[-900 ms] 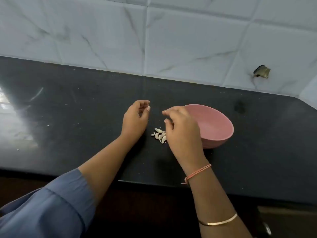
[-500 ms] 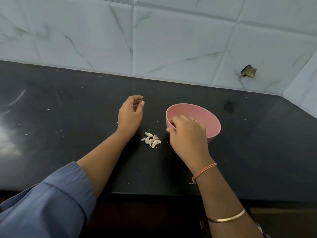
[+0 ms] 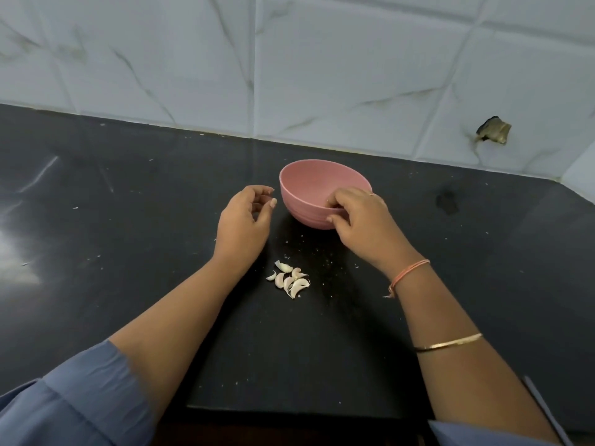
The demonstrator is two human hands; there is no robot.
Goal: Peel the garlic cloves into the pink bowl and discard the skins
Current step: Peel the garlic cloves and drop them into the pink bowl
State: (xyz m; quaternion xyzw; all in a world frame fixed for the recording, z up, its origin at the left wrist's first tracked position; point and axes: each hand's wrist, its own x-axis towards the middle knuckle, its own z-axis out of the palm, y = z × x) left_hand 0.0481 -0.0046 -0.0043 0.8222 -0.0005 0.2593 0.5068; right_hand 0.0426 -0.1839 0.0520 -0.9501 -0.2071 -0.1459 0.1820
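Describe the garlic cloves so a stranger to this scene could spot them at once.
Start at the black countertop under the tiled wall and find the pink bowl near its middle. On the person's side of it, between the two forearms, lies a small cluster of garlic cloves. They are the only pale, curved, crescent-like pieces on the dark surface.

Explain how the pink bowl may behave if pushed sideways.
The pink bowl looks thin and light, so it would probably slide easily on the glossy counter. Its rounded, narrowing underside suggests a rim push might tip it.
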